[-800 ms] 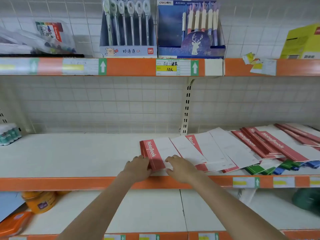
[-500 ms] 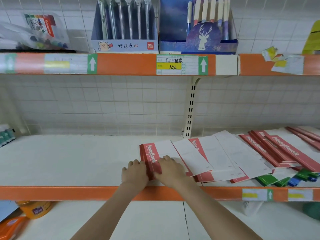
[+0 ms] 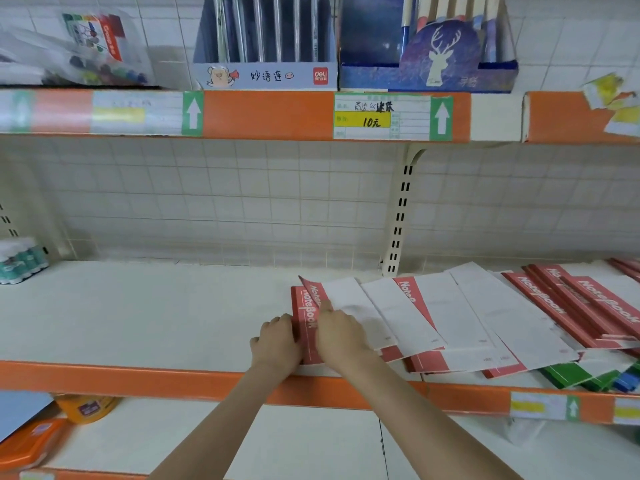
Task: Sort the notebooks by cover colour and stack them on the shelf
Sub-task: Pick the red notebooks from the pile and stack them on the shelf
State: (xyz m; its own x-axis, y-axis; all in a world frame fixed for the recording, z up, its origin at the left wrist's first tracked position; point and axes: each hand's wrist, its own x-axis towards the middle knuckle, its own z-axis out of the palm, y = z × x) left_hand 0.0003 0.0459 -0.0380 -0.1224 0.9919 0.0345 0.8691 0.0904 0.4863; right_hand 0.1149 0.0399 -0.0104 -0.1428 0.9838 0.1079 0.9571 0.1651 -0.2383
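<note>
Two hands are at work on the left end of a fanned row of red notebooks (image 3: 408, 317) lying on the middle shelf (image 3: 138, 317). The left hand (image 3: 277, 342) presses its curled fingers against the spine edge of the leftmost red notebook (image 3: 306, 327), steadying it. The right hand (image 3: 341, 336) lies on top of the same book, one finger reaching up to a cover that stands slightly raised at the far corner; whether that hand pinches the cover or merely presses it cannot be told from this angle.

Step in hand, as judged: squaring the red books into one stack at the left. The row remains spread, overlapping rightward, with a further red pile (image 3: 588, 306) well to the right.

Green notebooks (image 3: 571, 374) and blue notebooks (image 3: 627, 381) lie buried beneath the red ones near the shelf's front edge.

The next move calls for drawing each overlapping red book leftward onto the stack, edges aligned, before the green and blue can be freed.
</note>
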